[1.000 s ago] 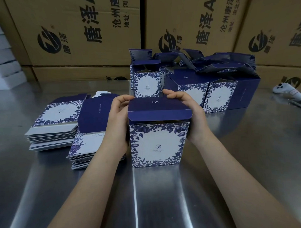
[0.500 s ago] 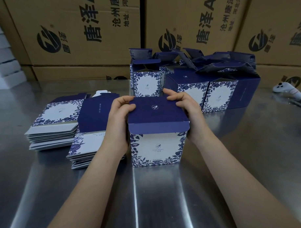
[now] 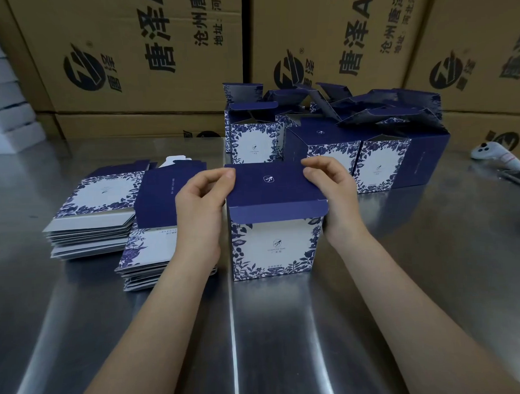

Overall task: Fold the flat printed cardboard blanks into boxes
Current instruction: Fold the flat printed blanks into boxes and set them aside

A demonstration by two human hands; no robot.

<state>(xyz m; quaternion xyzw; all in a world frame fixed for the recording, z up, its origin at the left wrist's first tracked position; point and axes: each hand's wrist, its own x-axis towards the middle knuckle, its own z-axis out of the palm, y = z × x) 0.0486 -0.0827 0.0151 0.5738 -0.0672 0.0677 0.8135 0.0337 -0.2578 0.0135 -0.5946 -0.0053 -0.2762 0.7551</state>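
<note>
A blue-and-white floral box (image 3: 273, 246) stands upright on the steel table in front of me. Its dark blue lid (image 3: 268, 183) lies nearly flat over the top, with the tuck flap hanging down over the front face. My left hand (image 3: 201, 199) grips the lid's left edge with curled fingers. My right hand (image 3: 330, 184) grips the lid's right edge the same way. Two stacks of flat printed blanks lie at the left, one (image 3: 91, 214) farther left and one (image 3: 148, 230) beside my left wrist.
Several folded boxes (image 3: 378, 160) with open lids cluster behind the box I hold. Large brown cartons (image 3: 136, 53) wall off the table's far side. A white controller (image 3: 499, 156) and a dark phone (image 3: 517, 177) lie at the far right. White foam boxes (image 3: 5, 102) stack at the far left.
The lid has been folded down from a raised position to nearly flat on the box. The tuck flap now hangs over the front. Both hands shifted forward along the lid's side edges.
</note>
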